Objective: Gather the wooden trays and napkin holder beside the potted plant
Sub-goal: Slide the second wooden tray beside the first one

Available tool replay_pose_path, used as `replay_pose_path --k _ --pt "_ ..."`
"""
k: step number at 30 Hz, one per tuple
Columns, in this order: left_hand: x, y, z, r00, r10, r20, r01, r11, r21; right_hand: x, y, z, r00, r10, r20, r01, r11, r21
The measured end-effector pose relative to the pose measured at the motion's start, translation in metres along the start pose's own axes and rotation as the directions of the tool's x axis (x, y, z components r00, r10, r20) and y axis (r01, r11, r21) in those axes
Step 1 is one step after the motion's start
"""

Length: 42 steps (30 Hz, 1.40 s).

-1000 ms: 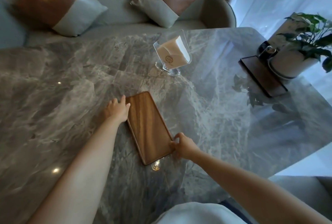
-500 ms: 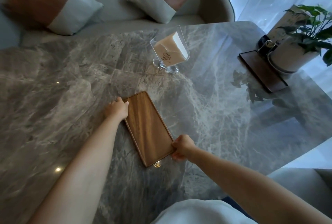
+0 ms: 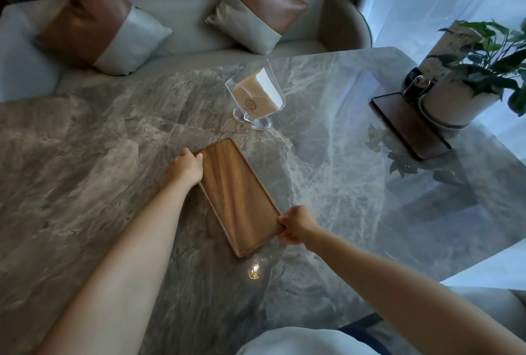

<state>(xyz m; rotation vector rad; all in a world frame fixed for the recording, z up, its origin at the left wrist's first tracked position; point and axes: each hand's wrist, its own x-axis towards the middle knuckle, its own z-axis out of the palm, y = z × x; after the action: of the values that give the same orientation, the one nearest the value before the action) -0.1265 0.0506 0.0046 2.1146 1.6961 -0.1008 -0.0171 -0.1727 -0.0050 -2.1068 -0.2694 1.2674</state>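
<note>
1. A person reaches over a grey marble table (image 3: 85, 155) with both bare arms, viewed from the head camera.
2. The left hand (image 3: 185, 168) curls over the far left edge of a light wooden tray (image 3: 237, 198), its grip closed on that rim with the fingers wrapped over the top edge.
3. The right hand (image 3: 297, 225) grips the near right edge of the same tray, fingers closed around the rim close to the near corner.
4. The tray lies at an angle in the middle of the table, its long side running from upper left to lower right; whether it rests fully flat or is slightly raised cannot be told.
5. A clear napkin holder (image 3: 254, 98) stands just beyond the tray's far end, apart from it, with beige napkins inside.
6. A second, darker wooden tray (image 3: 410, 125) lies at the right side of the table, touching or just beside the white pot of the potted plant (image 3: 455, 98).
7. The light tray and the napkin holder are well apart from the plant.
8. Beyond the table sits a pale sofa (image 3: 185, 30) with two brown and grey cushions (image 3: 96, 18).
9. A small bright light reflection (image 3: 254, 272) shows on the table just below the tray's near corner.
</note>
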Motion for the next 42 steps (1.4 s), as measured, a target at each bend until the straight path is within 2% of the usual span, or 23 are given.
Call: replay_pose_path --k 7,13,20,27,34,42 --pt "-0.007 0.084 -0.03 0.985 0.054 -0.165 -0.066 0.995 -0.072 0.007 -0.024 -0.078 0.989 -0.127 -0.073 0.136 0.982 0.127" --pt "-0.013 0.178 -0.033 0.972 0.133 -0.195 -0.143 0.989 -0.037 0.02 -0.031 -0.158 0.978 -0.17 -0.124 0.19 0.968 0.164" --pt "-0.011 0.275 0.003 0.972 0.196 -0.133 -0.201 0.979 -0.024 0.05 -0.015 -0.248 0.964 -0.125 -0.233 0.168 0.971 0.172" --pt "-0.003 0.349 0.057 0.976 0.211 -0.053 -0.21 0.977 0.028 0.085 0.012 -0.307 0.96 -0.078 -0.268 0.136 0.97 0.202" --pt "0.016 0.39 0.106 0.971 0.229 0.071 -0.234 0.969 0.079 0.123 0.035 -0.339 0.944 -0.021 -0.329 0.086 0.979 0.185" --pt "0.043 0.407 0.147 0.956 0.242 0.168 -0.261 0.959 0.108 0.157 0.05 -0.347 0.953 0.062 -0.298 -0.015 0.987 0.158"
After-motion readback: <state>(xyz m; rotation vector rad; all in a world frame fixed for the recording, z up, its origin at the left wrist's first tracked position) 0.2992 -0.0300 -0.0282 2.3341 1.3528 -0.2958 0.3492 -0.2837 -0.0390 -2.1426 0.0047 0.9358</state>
